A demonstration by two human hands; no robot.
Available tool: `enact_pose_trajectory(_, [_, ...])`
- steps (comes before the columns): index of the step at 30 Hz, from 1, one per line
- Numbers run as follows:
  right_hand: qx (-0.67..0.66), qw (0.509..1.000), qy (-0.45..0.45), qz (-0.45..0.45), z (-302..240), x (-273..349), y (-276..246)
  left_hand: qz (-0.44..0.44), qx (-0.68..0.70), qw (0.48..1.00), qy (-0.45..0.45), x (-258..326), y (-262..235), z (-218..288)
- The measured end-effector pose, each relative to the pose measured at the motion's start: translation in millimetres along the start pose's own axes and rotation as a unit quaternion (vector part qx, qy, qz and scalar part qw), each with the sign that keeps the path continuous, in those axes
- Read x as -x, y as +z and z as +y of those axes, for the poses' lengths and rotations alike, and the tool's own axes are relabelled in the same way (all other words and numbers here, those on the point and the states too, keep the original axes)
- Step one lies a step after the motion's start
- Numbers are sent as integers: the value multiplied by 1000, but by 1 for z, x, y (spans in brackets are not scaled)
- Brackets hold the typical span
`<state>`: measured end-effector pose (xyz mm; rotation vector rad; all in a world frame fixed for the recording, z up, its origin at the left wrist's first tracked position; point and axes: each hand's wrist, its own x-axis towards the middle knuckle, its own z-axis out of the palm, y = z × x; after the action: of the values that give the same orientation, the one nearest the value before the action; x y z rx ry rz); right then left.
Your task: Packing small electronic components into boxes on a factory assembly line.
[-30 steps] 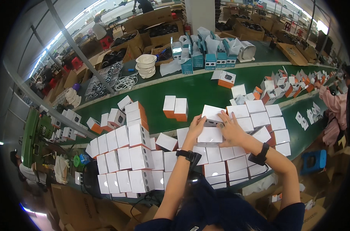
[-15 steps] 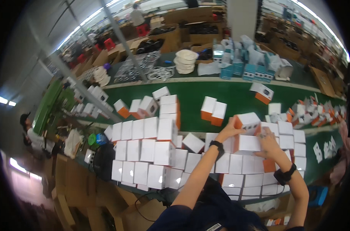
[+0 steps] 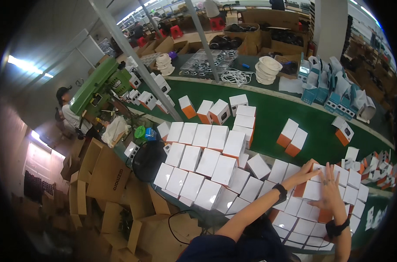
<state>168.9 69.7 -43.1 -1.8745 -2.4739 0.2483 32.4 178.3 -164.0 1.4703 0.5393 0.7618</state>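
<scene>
Both hands are over the near-right stack of white boxes with orange sides. My left hand point(image 3: 304, 173) has its fingers and thumb at the left corner of a white and orange box point(image 3: 323, 167), gripping it there. My right hand point(image 3: 331, 192) lies against the right side of the boxes, its fingers stretched and spread. Just below the left fingers sits another white and orange box point(image 3: 312, 190), its orange side toward the left. Part of the boxes' right side is hidden behind my right hand.
More white boxes point(image 3: 198, 162) stand stacked to the left. Several lie on the green belt point(image 3: 264, 114), including a pair point(image 3: 290, 133). Teal boxes point(image 3: 338, 102) line the far bench. A green machine point(image 3: 98, 85), open cartons point(image 3: 104, 172) and a person point(image 3: 72, 111) are at left.
The view has swung left, shifting the scene to the right. The upper box between my hands now sits lower among the others, and my right hand's fingers have spread.
</scene>
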Motion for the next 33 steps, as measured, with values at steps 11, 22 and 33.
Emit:
enact_pose_trajectory(11, [82,992,-21,-97,13,-9,21,154,-464,870,-58,-61,-99,11])
enact_pose_trajectory(22, [61,993,-27,-93,0,-13,2,96,-542,783,-290,-130,-73,-22])
enact_pose_trajectory(33, [63,995,-37,-72,6,-12,5,86,-584,791,-160,-90,-96,21])
